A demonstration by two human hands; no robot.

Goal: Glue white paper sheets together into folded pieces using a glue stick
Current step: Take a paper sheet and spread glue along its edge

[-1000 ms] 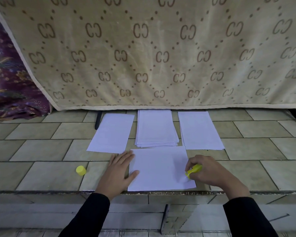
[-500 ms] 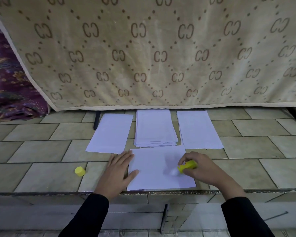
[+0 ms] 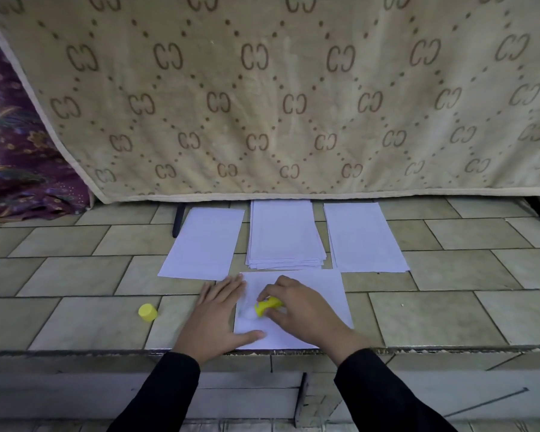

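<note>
While not yet folded, working sheet (image 3: 318,294) flat at the near lip of the tiled ledge (image 3: 75,316), directly under the grip. Black sleeves (image 3: 371,391) nearest the camera.

- Right hand (image 3: 296,310): clenched round yellow glue stick (image 3: 268,305), uncapped tip angled down and leftward onto the sheet's left half.
- Left hand (image 3: 217,310): just left of the grip, fingers straight and flat on the sheet's left margin, thumb lying on the paper nearer the lip; grasping nothing.
- Yellow cap (image 3: 147,312): well left of the grip, past the left hand, alone on a tile.

Progress, by estimate: glue being spread on one sheet. No glue trace legible on the white, so coverage not determinable. Left to do, by judgement: finishing the spread, folding or joining, pressing down, then repeating through the supply.

- Paper stack (image 3: 282,235): straight beyond the grip, many sheets, near edge meeting the working sheet's far edge; touching or overlapping, unclear.
- Left sheet (image 3: 205,244): beyond and left of the grip, flat.
- Right sheet (image 3: 363,238): beyond and right of the grip, flat; single or already glued, unclear.

Surface: beige rectangular tiles in staggered courses, worn front lip, stepped face below.

Room, farthest from the grip: tan blanket (image 3: 262,104) with brown paired-C motif and dotted diamonds, hung across the back, hem down to the ledge; black legs (image 3: 177,219) showing beneath; purple patterned cloth (image 3: 13,151) at far left.
</note>
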